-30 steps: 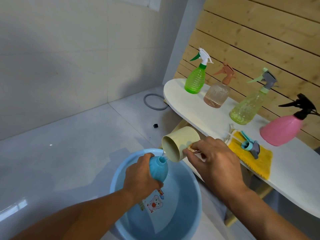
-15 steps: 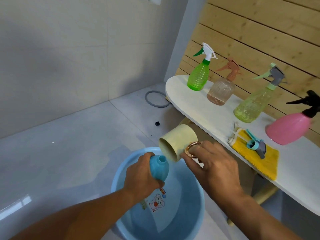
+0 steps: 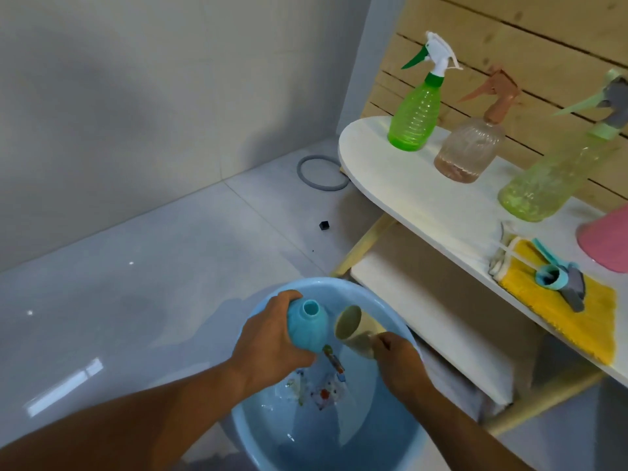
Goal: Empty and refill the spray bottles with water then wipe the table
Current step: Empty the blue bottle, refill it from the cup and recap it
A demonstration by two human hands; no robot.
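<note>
My left hand (image 3: 272, 341) grips a light blue bottle (image 3: 307, 322) with its cap off, mouth upward, over the blue basin (image 3: 258, 440) of water. My right hand (image 3: 397, 363) holds a beige cup (image 3: 351, 326) low inside the basin, tilted with its mouth toward the bottle. On the white table (image 3: 390, 185) stand a green spray bottle (image 3: 416, 115), a clear brownish one (image 3: 470, 149), a yellow-green one (image 3: 543, 183) and a pink one (image 3: 605, 237). The blue bottle's sprayer head (image 3: 557, 277) lies on a yellow cloth (image 3: 571, 314).
A lower shelf (image 3: 424, 300) sits under the table, beside the basin. A grey ring (image 3: 321, 173) and a small black cube (image 3: 324, 226) lie on the tiled floor. A wooden slat wall (image 3: 509, 39) backs the table.
My right hand lowered the cup from above the bottle's mouth down into the basin. The view moved closer and downward; the left hand kept its hold on the blue bottle.
</note>
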